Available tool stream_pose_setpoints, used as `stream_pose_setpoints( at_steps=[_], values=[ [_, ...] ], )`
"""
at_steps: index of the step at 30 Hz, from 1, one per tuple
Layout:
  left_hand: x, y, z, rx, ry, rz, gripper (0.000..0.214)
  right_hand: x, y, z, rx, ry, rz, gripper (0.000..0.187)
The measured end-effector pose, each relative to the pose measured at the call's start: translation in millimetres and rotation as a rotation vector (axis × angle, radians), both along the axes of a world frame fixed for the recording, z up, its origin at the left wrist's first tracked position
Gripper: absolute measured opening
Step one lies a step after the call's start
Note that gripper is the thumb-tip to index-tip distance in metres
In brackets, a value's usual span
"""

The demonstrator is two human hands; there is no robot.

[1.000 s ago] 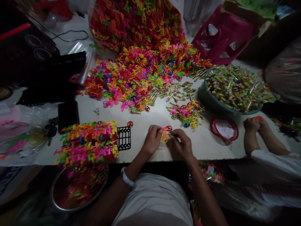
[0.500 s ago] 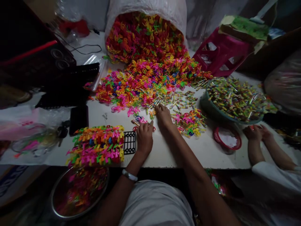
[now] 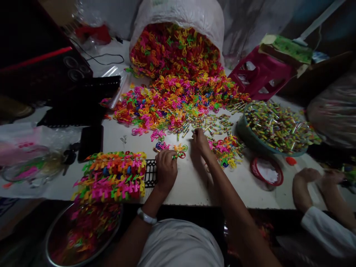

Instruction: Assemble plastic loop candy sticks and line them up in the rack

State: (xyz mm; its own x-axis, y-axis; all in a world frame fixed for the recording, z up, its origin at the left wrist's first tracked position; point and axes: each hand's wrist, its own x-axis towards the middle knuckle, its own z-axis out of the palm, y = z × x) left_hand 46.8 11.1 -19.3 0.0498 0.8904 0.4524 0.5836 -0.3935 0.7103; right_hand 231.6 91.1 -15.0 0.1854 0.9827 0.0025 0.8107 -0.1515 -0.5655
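My left hand (image 3: 167,165) is closed at the right end of a black rack (image 3: 151,174), its fingers curled over a small green plastic piece (image 3: 175,156). A loose red ring (image 3: 181,154) and an orange piece (image 3: 178,147) lie by its fingertips. The rest of the rack carries rows of bright plastic pieces (image 3: 111,174). To the right, my right hand (image 3: 200,141) is pinched just above the table, and what it holds, if anything, is too small to make out. Short clear tubes with coloured filling (image 3: 210,124) lie beyond it, with a small mixed pile (image 3: 226,148) alongside.
A white sack (image 3: 180,13) spills plastic pieces (image 3: 178,92) across the back. On the right stand a green basin (image 3: 247,139) of filled tubes, a red basket (image 3: 256,176), and another person's hands (image 3: 307,176). A phone (image 3: 90,142) lies left; a metal bowl (image 3: 50,237) sits below the edge.
My right hand has drawn back from the tubes and moved slightly right, its fingers now pinched. My left hand has curled its fingers. The other person's hands have moved apart and downward.
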Motion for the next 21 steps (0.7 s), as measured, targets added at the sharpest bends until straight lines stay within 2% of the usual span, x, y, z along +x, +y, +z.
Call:
stream_pose_setpoints(
  at_steps=[2,5,8,11,16,21],
  values=[
    [3,0,-0.3,-0.128,-0.150,0.022,0.008,-11,13,2.3,-0.119,0.012,-0.067,0.031],
    [9,-2,-0.4,-0.445,-0.466,0.037,0.016,-25,32,3.9,-0.225,-0.039,-0.107,0.038],
    [10,-4,1.2,-0.667,-0.789,0.021,0.024,-23,37,2.5,-0.257,-0.084,-0.077,0.029],
    [9,-4,2.9,-0.721,-0.934,0.028,0.029,-7,23,-1.2,-0.213,-0.092,-0.061,0.019],
    [11,-5,0.6,-0.779,-0.961,0.024,0.030,6,-3,-2.5,-0.097,-0.142,-0.077,0.022],
    [9,-12,1.9,-0.792,-0.934,-0.016,0.032,-10,14,7.7,-0.239,-0.257,-0.159,0.040]
  ],
)
